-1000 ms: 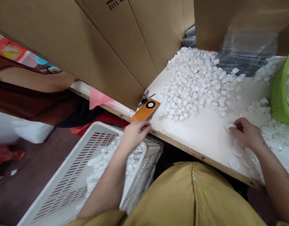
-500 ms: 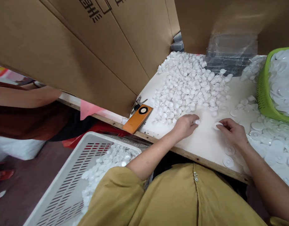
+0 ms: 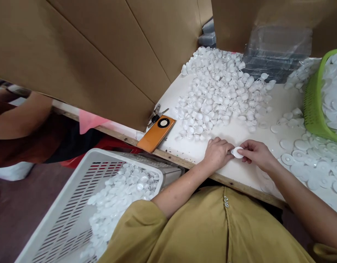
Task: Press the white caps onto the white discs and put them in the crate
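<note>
My right hand (image 3: 254, 155) pinches a round white plastic disc (image 3: 238, 152) between thumb and fingers. Close against it, my left hand (image 3: 218, 152) is closed on a small white plastic piece, mostly covered by the fingers and the disc. The two pieces meet or overlap above the white tabletop (image 3: 234, 177); whether they are joined I cannot tell. Beyond my hands lies a heap of small white plastic caps (image 3: 220, 91). To the right, flat translucent white discs (image 3: 313, 164) are spread over the table.
A green basket (image 3: 312, 106) of discs stands at the right. An orange phone (image 3: 153, 137) and keys (image 3: 156, 113) lie by the cardboard wall (image 3: 102, 54). Below left is a white crate (image 3: 86, 164) holding white pieces. Another person's arm (image 3: 28, 117) shows at far left.
My hands have come together: the right moved left with its disc until it met the piece in my left hand. The view has shifted slightly.
</note>
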Demonstrator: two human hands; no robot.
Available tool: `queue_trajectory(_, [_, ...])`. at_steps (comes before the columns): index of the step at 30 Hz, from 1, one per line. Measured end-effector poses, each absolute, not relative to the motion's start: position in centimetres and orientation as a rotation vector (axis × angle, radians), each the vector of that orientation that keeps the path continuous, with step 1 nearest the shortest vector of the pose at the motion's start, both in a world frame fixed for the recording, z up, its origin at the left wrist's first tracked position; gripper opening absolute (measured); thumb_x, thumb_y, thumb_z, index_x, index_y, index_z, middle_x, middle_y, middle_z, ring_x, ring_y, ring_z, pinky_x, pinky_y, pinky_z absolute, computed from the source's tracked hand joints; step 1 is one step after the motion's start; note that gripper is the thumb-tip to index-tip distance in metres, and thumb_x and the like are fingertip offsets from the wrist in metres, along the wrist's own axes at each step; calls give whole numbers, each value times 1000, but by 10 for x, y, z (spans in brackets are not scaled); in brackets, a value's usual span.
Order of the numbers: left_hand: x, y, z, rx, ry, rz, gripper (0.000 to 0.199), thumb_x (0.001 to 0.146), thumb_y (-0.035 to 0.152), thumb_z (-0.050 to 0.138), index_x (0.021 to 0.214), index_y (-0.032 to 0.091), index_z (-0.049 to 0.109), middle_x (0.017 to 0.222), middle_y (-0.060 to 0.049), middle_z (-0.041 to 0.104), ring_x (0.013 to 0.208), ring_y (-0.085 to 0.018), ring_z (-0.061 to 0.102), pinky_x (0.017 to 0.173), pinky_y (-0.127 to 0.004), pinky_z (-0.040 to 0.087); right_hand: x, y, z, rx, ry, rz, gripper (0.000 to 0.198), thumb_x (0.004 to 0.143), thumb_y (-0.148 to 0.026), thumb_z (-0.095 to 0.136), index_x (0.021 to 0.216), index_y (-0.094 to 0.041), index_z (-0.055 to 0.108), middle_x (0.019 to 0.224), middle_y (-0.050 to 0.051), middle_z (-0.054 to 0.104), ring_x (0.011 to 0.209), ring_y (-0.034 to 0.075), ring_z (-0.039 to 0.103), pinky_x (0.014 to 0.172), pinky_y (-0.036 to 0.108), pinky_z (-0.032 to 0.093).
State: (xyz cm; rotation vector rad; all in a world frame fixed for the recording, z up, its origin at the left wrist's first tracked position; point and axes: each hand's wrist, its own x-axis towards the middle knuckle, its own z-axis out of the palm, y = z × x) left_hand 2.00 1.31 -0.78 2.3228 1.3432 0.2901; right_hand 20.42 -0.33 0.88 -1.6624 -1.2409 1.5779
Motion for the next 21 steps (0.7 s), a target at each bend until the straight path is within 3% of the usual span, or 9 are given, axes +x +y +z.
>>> queue_trajectory(10, [19,16,-7,2243,1325,299,33,83,51,59,88,21,71,89,-7,70,92,-25,55,79,-38,37,199,11,-1,-1824,-1550,1540,23,72,-37,68,76,-21,53,53,-5,57,42,12,57,38,20,38])
queue_trajectory(16, [10,26,3,2114,1135,231,37,70,51,72,97,24,70,90,-2,70,92,-23,58,82,-34,41,196,14,6,-1907,-1479,1627,29,73,-41,70,79,-22,49,52,-5,59,37,12,54,35,20,36])
queue_trajectory(21, [17,40,13,2082,1222,55,28,73,47,69,86,22,66,78,0,70,85,-23,61,81,-34,42,193,23,14,-1933,-1422,1754,28,74,-34,72,80,-22,47,48,-6,57,35,11,52,33,18,31])
